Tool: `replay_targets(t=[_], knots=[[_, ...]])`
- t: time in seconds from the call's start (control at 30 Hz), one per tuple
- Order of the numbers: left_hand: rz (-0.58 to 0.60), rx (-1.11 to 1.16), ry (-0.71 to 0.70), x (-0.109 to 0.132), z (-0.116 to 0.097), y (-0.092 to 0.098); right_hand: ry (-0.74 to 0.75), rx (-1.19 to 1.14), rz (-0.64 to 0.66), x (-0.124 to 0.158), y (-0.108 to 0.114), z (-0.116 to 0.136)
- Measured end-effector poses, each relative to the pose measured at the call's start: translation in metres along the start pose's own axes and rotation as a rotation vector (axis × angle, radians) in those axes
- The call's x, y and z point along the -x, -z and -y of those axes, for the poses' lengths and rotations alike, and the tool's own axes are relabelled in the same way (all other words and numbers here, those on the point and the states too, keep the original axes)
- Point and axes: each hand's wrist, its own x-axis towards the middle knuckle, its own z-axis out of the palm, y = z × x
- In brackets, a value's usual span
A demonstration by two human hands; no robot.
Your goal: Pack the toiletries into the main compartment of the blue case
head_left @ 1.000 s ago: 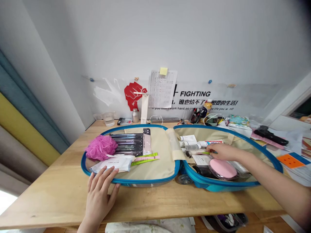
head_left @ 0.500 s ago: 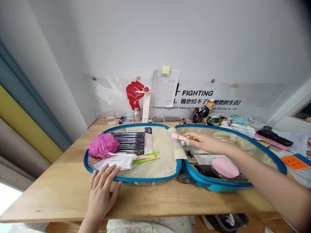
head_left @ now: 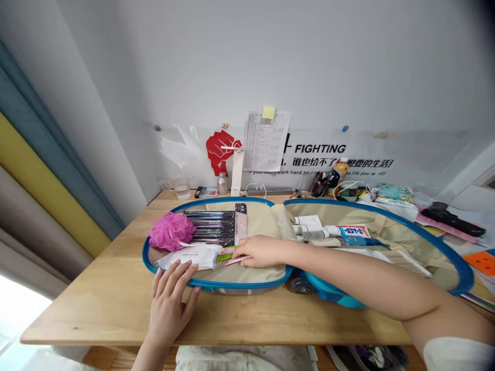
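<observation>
A blue-rimmed suitcase (head_left: 247, 283) lies unfolded with cream lining. My left hand (head_left: 172, 299) is open, fingers outstretched over its front left rim, fingertips by a white soft pack (head_left: 193, 256). My right hand (head_left: 261, 251) reaches down into the left half, its fingers closed around slim pink and green packets (head_left: 232, 260), partly covered by the fingers. Behind the white pack sit a pink mesh bath puff (head_left: 172, 230) and a packaged toothbrush set (head_left: 212, 224). In the right half, a toothpaste tube (head_left: 353, 231), small tubes and a comb (head_left: 404, 262) show around my forearm.
Along the wall stand a glass of water (head_left: 181, 188), a metallic bottle (head_left: 222, 183), a white lamp (head_left: 237, 172) and a yellow-labelled bottle (head_left: 338, 172). Papers and a black object (head_left: 450, 217) lie to the right. The wooden table's edge (head_left: 116, 337) runs in front.
My right hand has moved left from the right half into the left half of the suitcase, carrying a pink and green packet down to the other one. My left hand stays at the rim.
</observation>
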Motion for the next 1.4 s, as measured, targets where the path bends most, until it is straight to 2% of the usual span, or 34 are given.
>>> replay_targets(t=[0.13,0.27,0.47,0.6,1.1,1.17,1.27,1.4], knots=[[-0.004,0.014,-0.007,0.0,0.0,0.0,0.052,0.025,-0.007,-0.005,-0.008,-0.001],[-0.012,0.022,-0.002,0.0,0.001,0.0,0.069,0.042,-0.004,-0.006,-0.008,-0.002],[-0.01,0.016,-0.007,-0.002,0.0,0.001,0.008,0.025,-0.008,0.01,0.003,-0.01],[-0.019,0.006,-0.02,-0.003,0.0,0.001,0.003,0.005,0.006,0.014,0.0,-0.014],[-0.031,-0.002,-0.041,-0.004,0.0,0.001,0.049,-0.065,-0.061,-0.009,-0.023,-0.014],[-0.034,0.003,-0.04,-0.004,0.001,0.001,0.047,-0.076,-0.074,-0.007,-0.018,-0.013],[-0.031,0.009,-0.029,-0.003,0.001,0.001,0.032,-0.092,-0.133,0.008,0.005,-0.014],[-0.033,0.009,-0.039,-0.003,0.002,0.0,-0.111,-0.129,-0.282,0.057,0.049,-0.023]])
